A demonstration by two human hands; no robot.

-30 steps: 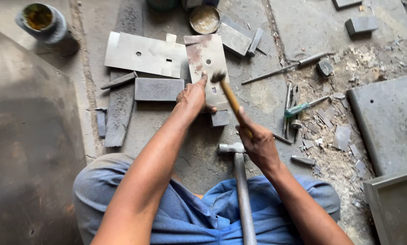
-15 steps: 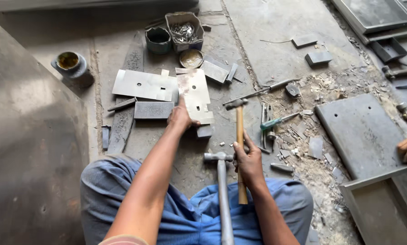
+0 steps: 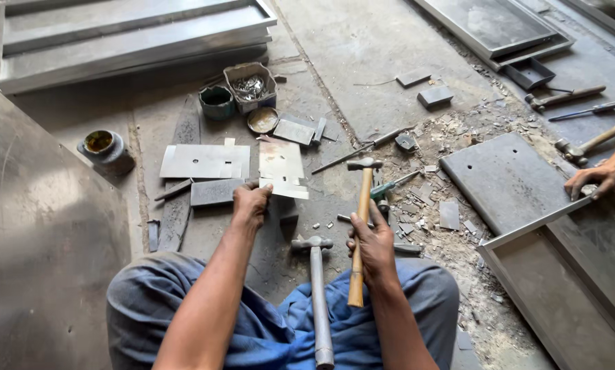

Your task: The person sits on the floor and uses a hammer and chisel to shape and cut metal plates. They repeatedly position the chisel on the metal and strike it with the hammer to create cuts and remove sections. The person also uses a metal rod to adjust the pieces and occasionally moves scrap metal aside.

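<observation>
Fingers of left hand [image 3: 251,203] pinch notched plate [image 3: 281,168] edge.

grey metal sheet [image 3: 281,168], tan-handled hammer [image 3: 359,226]

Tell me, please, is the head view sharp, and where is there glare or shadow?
Head view: mostly sharp, daylight; soft glare on the big metal sheet at left; the right hand and its wooden-handled hammer are crisp; the left hand casts only a faint shadow.
</observation>
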